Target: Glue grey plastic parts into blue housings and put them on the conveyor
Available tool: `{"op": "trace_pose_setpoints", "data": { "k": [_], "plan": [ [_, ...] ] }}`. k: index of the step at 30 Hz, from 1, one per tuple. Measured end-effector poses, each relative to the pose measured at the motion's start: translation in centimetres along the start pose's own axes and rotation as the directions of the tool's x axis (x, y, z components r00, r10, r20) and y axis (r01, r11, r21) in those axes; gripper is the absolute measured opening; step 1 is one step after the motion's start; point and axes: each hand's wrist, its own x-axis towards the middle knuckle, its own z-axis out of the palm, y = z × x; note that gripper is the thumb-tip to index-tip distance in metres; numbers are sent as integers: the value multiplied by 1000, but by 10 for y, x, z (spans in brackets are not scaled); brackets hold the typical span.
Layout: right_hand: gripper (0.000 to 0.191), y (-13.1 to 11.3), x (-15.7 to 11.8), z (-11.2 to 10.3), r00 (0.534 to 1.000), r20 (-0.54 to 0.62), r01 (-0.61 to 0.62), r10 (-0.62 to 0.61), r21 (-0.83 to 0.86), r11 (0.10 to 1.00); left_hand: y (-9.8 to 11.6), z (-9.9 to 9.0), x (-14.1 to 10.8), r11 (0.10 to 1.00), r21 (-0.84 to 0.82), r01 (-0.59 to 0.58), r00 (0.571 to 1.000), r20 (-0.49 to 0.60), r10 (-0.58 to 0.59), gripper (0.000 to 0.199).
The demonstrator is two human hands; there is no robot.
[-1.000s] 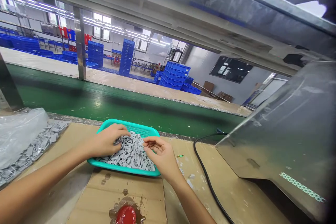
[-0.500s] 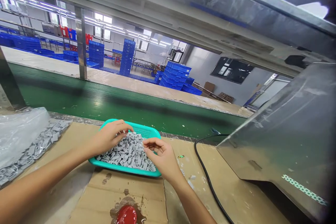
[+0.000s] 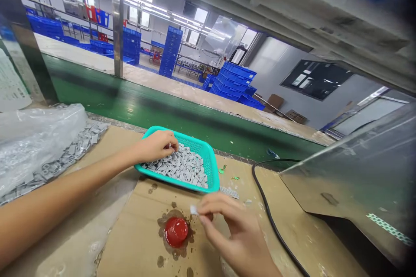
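Observation:
A turquoise plastic basket (image 3: pixel 213 166) holds a heap of small grey plastic pieces (image 3: pixel 186 166). My left hand (image 3: pixel 160 144) rests over the heap at the basket's left side, its fingers curled and pinched; what lies between them is hidden. In front of the basket, my right hand (image 3: pixel 232 230) pinches a small pale grey plastic piece (image 3: pixel 194 210) between thumb and forefinger. Just left of that piece is a small red container (image 3: pixel 176 231), with wet stains around it on the cardboard (image 3: pixel 136 220).
A clear plastic bag (image 3: pixel 48 134) with more grey pieces lies at the left. A black cable (image 3: pixel 264 203) curves along the right, beside a metal panel (image 3: pixel 354 181). Behind the basket runs a green conveyor belt (image 3: pixel 146 110). Small green scraps (image 3: pixel 222 169) lie right of the basket.
My right hand has left the basket and come down toward the red container with a small piece in its fingers. The left hand stays at the heap. The view has tilted down.

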Motion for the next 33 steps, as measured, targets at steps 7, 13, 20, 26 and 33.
{"op": "trace_pose_setpoints", "data": {
  "k": [7, 13, 20, 26, 33],
  "plan": [
    [18, -2, -22, 10, 998, 65, 27, -20, -110, 994, -1, 1, 1, 1000, 25, -12, 1000, 9, 12, 25],
    [19, 2, -24, 16, 994, 100, 55, -44, -104, 993, -1, -1, 0, 999, 50, -22, 999, 48, 20, 22],
    [20, 3, -28, 18, 994, 87, 76, -64, -143, 987, -4, 2, 2, 998, 40, -39, 992, 119, 34, 19],
    [21, 4, -28, 18, 996, 63, 75, -66, -155, 985, -1, -1, 2, 999, 7, -41, 997, 73, 40, 19],
    [21, 3, -28, 18, 996, 66, 69, -59, -155, 986, 1, -2, 0, 998, -34, -44, 999, -22, 43, 18]
  ]
}}
